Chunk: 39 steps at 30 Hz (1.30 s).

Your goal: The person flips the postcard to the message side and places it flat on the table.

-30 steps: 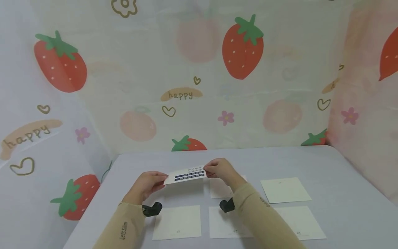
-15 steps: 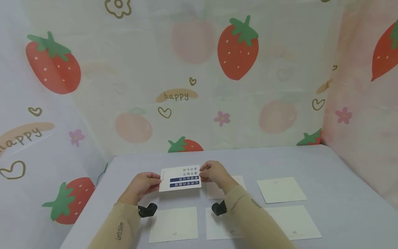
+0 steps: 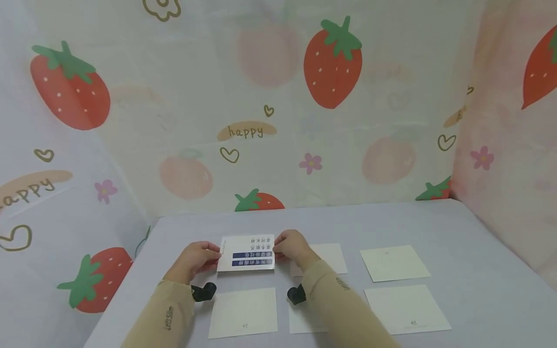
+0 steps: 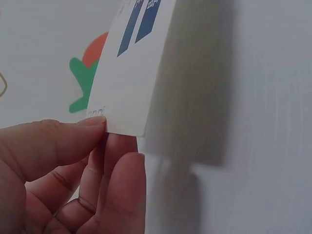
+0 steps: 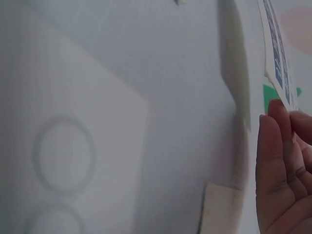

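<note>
Both hands hold one white card (image 3: 226, 253), printed with dark blue bars and characters, by its two short ends. On the left end, the thumb and fingers of my left hand (image 3: 196, 261) pinch it; the left wrist view shows this card (image 4: 129, 87) between thumb (image 4: 63, 141) and fingertips. At the opposite end my right hand (image 3: 296, 249) pinches it, and in the right wrist view the card (image 5: 278, 53) appears almost edge-on above the right hand (image 5: 285, 170). A shadow beneath shows the card is off the table.
Several blank-looking cards lie flat on the pale table (image 3: 470, 270): front left (image 3: 243, 309), front right (image 3: 404, 307), back right (image 3: 393, 263), back middle (image 3: 330, 258). A front middle card (image 3: 302, 319) is partly covered by the right sleeve. Strawberry-patterned cloth (image 3: 261, 169) stands behind.
The card has moved lower and slightly left in the head view. It has turned from a steep slant so its printed face shows more fully. Both hands moved with it.
</note>
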Each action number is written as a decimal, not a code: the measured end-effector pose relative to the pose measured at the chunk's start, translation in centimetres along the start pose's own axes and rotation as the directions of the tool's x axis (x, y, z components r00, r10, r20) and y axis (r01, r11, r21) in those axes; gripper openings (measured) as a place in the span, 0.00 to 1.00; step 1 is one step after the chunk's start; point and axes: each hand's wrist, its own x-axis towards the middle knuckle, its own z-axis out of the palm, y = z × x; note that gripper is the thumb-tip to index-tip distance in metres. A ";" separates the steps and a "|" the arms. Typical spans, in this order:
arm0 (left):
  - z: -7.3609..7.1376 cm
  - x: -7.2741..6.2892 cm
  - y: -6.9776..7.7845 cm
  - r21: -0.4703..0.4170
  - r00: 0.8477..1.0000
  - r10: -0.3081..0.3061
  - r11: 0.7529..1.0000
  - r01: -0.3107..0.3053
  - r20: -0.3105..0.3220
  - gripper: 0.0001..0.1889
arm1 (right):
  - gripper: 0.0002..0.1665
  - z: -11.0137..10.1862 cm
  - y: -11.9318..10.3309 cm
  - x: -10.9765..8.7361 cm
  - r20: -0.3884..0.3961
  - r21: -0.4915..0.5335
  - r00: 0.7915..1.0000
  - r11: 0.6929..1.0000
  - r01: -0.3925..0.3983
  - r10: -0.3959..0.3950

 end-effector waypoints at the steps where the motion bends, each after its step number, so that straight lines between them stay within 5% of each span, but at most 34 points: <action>1: 0.0 0.1 -0.1 0.007 1.000 -0.002 1.000 0.002 0.002 0.10 | 0.03 0.2 0.0 -0.1 0.001 0.001 1.000 1.000 -0.010 0.010; 15: -0.6 0.1 -0.9 0.117 0.996 -0.084 0.990 0.083 0.007 0.09 | 0.03 1.9 0.2 0.6 -0.004 -0.128 0.996 0.987 -0.092 0.092; 39: -0.1 0.9 -1.6 0.253 0.999 -0.026 0.967 0.035 -0.040 0.05 | 0.09 2.4 0.1 0.4 -0.068 -0.282 0.996 0.957 -0.067 0.049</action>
